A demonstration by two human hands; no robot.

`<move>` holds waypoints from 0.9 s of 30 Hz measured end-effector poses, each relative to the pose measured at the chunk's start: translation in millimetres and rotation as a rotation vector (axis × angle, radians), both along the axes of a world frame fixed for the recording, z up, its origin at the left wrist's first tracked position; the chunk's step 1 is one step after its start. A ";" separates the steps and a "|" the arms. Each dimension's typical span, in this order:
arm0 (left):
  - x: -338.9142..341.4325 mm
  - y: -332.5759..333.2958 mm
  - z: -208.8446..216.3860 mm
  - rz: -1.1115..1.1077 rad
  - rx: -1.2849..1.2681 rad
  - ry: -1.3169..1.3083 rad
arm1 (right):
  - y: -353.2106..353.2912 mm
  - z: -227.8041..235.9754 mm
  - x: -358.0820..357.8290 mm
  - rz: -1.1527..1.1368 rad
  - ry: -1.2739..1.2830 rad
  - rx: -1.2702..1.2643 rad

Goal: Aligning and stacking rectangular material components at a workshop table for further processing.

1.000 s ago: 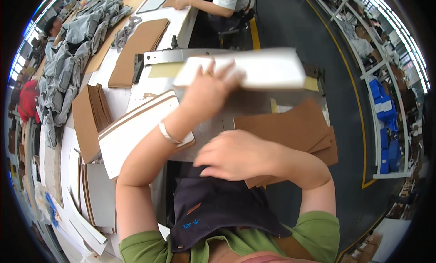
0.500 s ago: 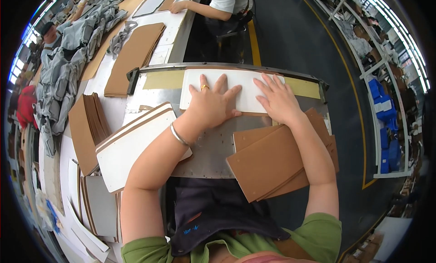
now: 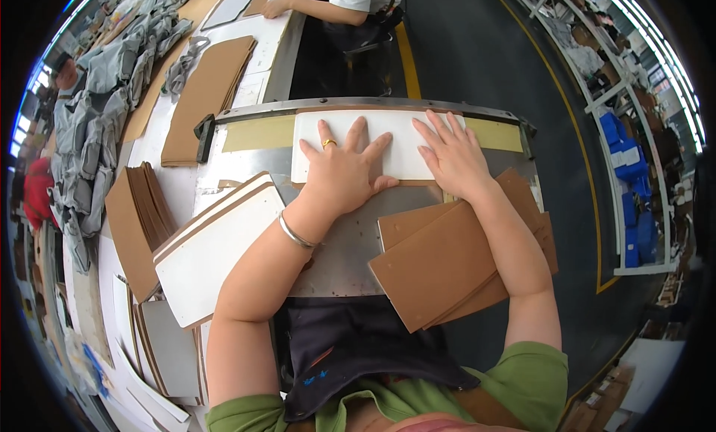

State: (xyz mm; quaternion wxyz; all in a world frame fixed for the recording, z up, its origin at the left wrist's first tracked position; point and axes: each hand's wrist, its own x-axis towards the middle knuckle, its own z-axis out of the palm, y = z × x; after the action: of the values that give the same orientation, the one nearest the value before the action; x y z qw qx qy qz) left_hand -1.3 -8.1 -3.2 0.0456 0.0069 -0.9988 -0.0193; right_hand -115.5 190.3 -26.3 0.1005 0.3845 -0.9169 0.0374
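Note:
Both of my hands lie flat on a white rectangular panel point(image 3: 406, 150) with a brown edge, set against the metal bar point(image 3: 358, 102) at the far side of the metal work plate point(image 3: 339, 272). My left hand point(image 3: 341, 171), with a ring and a bracelet, presses on the panel's left half, fingers spread. On its right end rests my right hand point(image 3: 453, 158), fingers stretched out. Brown panels point(image 3: 436, 264) lie fanned partly under my right forearm. Beside my left forearm is a stack of white panels with brown edges point(image 3: 216, 253).
Further brown panels point(image 3: 138, 231) and a brown stack point(image 3: 209, 96) lie on the white table at left. Grey cloth pieces point(image 3: 112, 82) are heaped beyond. A person's arm point(image 3: 321, 11) rests on the far table. A shelf with blue bins point(image 3: 625, 160) stands at right.
My hands stay on the white panel with little movement; the right fingers have shifted slightly. The whole view has moved a little.

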 end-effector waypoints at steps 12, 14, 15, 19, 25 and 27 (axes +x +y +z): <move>3.3 -1.1 2.6 0.001 0.040 -0.044 | -1.2 4.0 5.7 0.042 0.025 -0.098; 5.1 -0.8 1.7 0.013 0.036 -0.033 | -4.4 5.8 2.7 0.069 0.059 -0.116; 5.3 1.8 1.5 0.010 0.030 -0.052 | -6.6 10.4 -1.2 0.119 0.052 -0.153; 13.6 16.3 0.3 -0.147 -0.013 -0.077 | -32.2 28.4 -23.7 0.218 -0.229 -0.362; 8.9 14.3 8.2 -0.133 0.083 -0.110 | -59.3 56.0 -36.3 0.096 -0.528 -0.120; 7.6 11.3 9.3 -0.132 0.129 -0.121 | -52.3 65.7 -43.6 0.075 -0.610 -0.082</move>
State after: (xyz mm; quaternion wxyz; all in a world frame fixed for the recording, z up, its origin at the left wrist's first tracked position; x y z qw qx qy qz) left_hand 6.3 3.2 6.1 -0.0169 -0.0546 -0.9946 -0.0861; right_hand -159.1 137.9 39.5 -0.1653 0.3848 -0.8876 0.1919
